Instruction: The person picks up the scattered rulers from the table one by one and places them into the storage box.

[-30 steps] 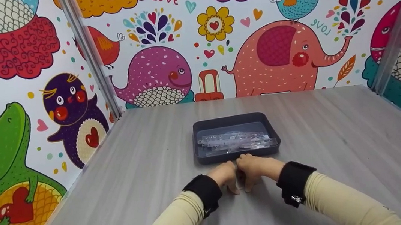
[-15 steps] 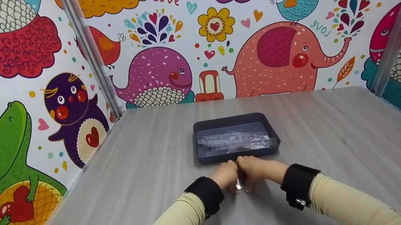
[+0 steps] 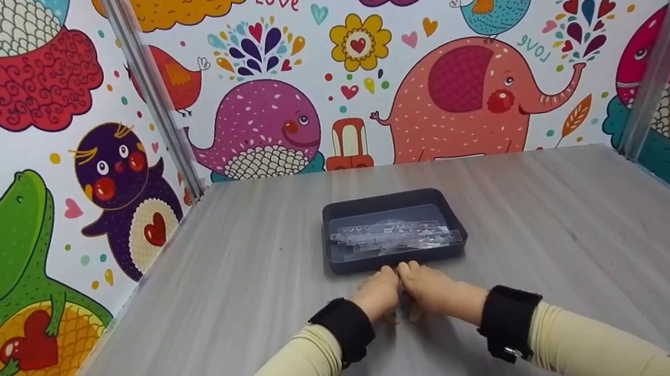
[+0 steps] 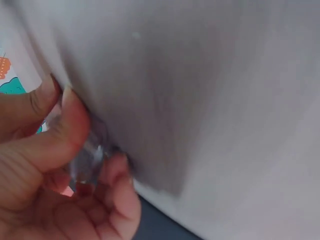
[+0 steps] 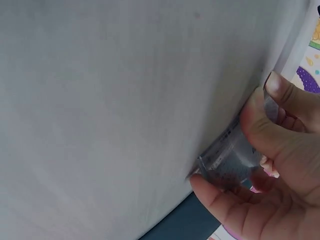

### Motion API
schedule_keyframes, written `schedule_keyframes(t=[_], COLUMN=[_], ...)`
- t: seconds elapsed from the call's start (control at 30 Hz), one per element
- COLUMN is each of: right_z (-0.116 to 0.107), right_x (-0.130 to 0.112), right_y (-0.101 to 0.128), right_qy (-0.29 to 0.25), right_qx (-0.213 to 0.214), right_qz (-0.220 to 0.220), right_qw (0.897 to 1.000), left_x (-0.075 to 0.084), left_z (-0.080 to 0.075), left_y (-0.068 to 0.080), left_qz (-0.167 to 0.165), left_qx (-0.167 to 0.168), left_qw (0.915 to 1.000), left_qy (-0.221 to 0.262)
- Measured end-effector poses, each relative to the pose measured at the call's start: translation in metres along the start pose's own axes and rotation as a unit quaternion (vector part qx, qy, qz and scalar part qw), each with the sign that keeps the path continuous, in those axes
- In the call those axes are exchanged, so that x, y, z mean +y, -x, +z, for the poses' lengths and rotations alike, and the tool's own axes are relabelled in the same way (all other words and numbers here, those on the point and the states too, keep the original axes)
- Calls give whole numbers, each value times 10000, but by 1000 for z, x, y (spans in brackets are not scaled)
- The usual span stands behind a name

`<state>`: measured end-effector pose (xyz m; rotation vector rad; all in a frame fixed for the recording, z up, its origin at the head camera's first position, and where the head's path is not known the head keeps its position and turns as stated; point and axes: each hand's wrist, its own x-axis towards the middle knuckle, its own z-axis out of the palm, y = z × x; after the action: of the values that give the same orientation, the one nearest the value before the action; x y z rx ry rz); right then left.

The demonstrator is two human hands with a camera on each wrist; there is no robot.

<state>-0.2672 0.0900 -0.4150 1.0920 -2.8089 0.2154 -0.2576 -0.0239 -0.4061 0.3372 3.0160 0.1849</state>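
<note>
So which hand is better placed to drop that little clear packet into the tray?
Probably the right hand. Both hands pinch the clear packet just in front of the dark tray, but the right-wrist view shows more of it between thumb and fingers; the left hand pinches only a small part of it.

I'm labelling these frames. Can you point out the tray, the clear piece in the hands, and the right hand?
tray (image 3: 330, 215): head view, left rim.
clear piece (image 5: 231, 155): right wrist view, its clear body between the fingers.
right hand (image 3: 428, 283): head view, back of the hand.
</note>
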Motion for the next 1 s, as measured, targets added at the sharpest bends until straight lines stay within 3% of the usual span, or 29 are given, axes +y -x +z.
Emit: schedule_keyframes(t=[0.17,0.4,0.57,0.73,0.87,1.0], right_z=[3,3,0,-4,-13,-26], right_x=[-1,-2,2,7,11,15], right_y=[8,14,17,19,21,20], right_qy=[-23,78,-73,-557,-910,-715], right_qx=[477,762,752,532,451,873], right_qz=[-100,-295,-511,-658,-645,-400], right_qw=[9988,9966,9958,9949,9927,9928], left_x=[-1,-3,-8,-11,-13,-13], left_z=[-1,0,0,0,-1,-8], left_y=[4,10,15,21,23,20], left_qz=[555,580,873,1073,1063,864], left_qx=[52,316,459,539,579,918], left_qw=[9978,9977,9950,9914,9890,9858], left_qy=[-351,-116,185,525,844,1106])
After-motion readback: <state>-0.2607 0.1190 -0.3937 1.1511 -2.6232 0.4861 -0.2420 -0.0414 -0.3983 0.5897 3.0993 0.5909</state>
